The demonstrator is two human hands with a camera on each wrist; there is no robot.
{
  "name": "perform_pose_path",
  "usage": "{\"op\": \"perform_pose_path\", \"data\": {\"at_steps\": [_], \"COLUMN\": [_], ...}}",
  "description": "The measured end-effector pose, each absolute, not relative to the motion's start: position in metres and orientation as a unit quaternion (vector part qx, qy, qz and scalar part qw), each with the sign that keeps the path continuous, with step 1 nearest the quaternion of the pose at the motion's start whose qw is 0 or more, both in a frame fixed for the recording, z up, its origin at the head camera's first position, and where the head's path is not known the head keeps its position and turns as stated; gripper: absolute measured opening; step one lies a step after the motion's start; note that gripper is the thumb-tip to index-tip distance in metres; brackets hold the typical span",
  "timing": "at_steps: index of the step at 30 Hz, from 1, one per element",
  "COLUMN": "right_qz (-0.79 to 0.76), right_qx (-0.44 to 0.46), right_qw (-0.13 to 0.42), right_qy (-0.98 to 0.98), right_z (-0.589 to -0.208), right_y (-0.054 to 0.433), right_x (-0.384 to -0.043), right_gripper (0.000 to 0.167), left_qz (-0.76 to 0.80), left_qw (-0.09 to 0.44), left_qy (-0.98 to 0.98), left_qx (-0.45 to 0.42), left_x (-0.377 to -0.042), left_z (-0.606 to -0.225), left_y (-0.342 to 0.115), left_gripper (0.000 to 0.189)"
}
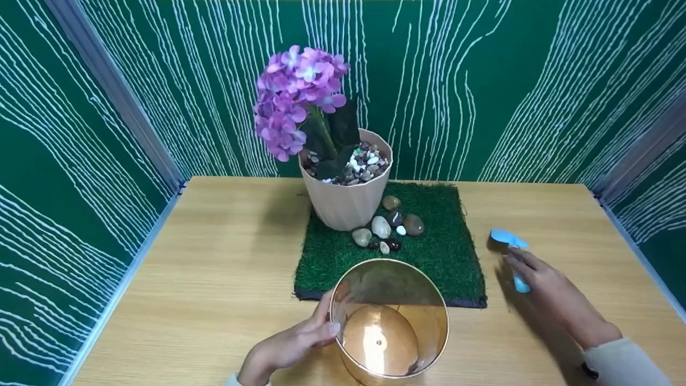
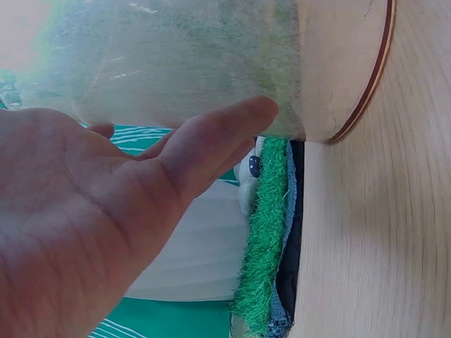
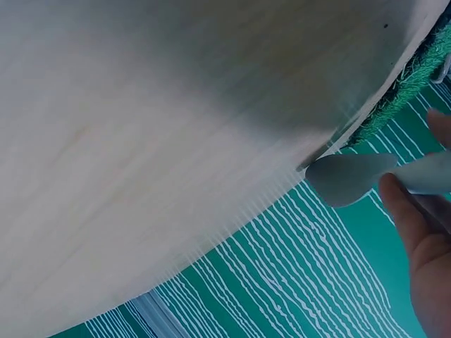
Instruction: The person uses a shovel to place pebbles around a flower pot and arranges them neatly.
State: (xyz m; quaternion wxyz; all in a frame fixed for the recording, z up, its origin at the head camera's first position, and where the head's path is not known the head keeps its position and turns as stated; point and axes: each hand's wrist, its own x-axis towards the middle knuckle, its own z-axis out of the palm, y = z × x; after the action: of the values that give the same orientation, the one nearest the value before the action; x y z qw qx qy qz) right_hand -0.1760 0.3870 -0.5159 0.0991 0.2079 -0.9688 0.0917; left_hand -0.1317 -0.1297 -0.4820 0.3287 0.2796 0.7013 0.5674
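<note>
At the near middle of the table, a shiny amber-gold see-through pot (image 1: 429,316) stands with its mouth facing up; I see a small hole in its bottom. My left hand (image 1: 292,343) holds this pot by its left side, the thumb near the rim. In the left wrist view the thumb lies along the clear wall (image 2: 211,70). On the right, my right hand (image 1: 560,300) grips a small blue trowel (image 1: 506,237) by its handle. The right wrist view shows the trowel's blade (image 3: 349,176) pointing away from the fingers, just above the tabletop.
Behind the amber pot lies a green artificial grass mat (image 1: 327,273). A pale fluted flowerpot (image 1: 343,206) stands on it, holding pebbles and a purple hydrangea (image 1: 300,96). Several smooth stones (image 1: 381,227) lie beside it. Green, white-lined walls (image 1: 434,96) enclose the wooden table (image 1: 214,268).
</note>
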Motion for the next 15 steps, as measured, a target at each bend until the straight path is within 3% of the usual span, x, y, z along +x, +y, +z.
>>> {"op": "perform_pose_path", "data": {"at_steps": [4,11,15], "right_qz": [0.063,0.051,0.069], "right_qx": [0.197,0.214,0.208], "right_qw": [0.052,0.039,-0.006], "right_qy": [-0.977,-0.975,-0.976], "right_z": [-0.5167,-0.5167,-0.5150], "right_y": [0.3874,0.3913,0.3956], "right_x": [-0.1763,-0.1751,-0.1740], "right_gripper": [0.066,0.068,0.067], "left_qz": [0.565,0.576,0.585], "left_qw": [0.327,0.337,0.344], "left_qy": [0.703,0.691,0.680], "left_qx": [0.282,0.277,0.278], "left_x": [-0.1319,-0.1318,-0.1312], "left_z": [-0.4816,-0.4807,-0.4802], "left_y": [-0.1299,-0.1299,-0.1302], "left_gripper": [0.097,0.094,0.091]}}
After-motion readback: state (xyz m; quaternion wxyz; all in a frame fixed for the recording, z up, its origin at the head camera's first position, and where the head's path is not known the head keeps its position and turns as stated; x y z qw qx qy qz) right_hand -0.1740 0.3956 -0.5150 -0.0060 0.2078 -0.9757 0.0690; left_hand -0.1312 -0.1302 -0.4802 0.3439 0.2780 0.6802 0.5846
